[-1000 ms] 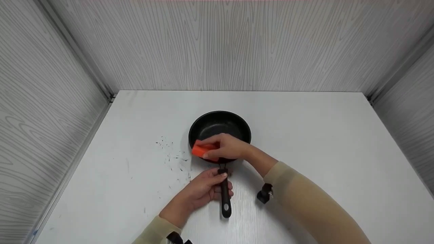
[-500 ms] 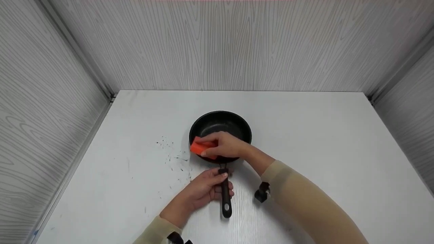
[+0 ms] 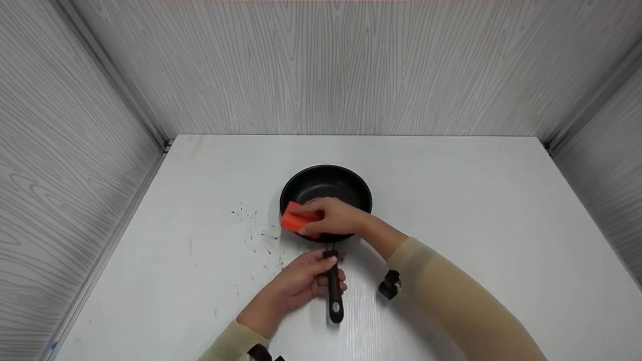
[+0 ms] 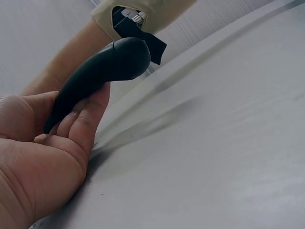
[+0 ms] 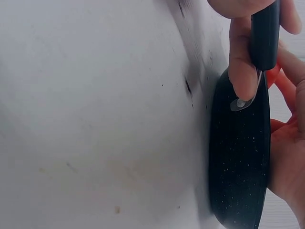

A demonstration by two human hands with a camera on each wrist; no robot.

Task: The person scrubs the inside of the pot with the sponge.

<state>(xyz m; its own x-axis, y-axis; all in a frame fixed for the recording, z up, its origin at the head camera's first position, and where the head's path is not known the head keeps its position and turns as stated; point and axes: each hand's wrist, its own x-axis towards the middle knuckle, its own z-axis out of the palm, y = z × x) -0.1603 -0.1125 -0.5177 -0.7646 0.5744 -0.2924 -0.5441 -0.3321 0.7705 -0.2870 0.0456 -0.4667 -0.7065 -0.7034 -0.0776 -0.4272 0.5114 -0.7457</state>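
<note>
Black frying pan, short of tabletop's far edge; left hand: grip clamped round handle; right hand: grip clamped on orange block, over pan.

A: Loc. type?
B: Prob. lab-type work booth.
A: Evid.?
B: Wht. tabletop, ctr. & lower frame; grey woodgrain back panel, top; matching L panel, R panel, frame edges.
</note>
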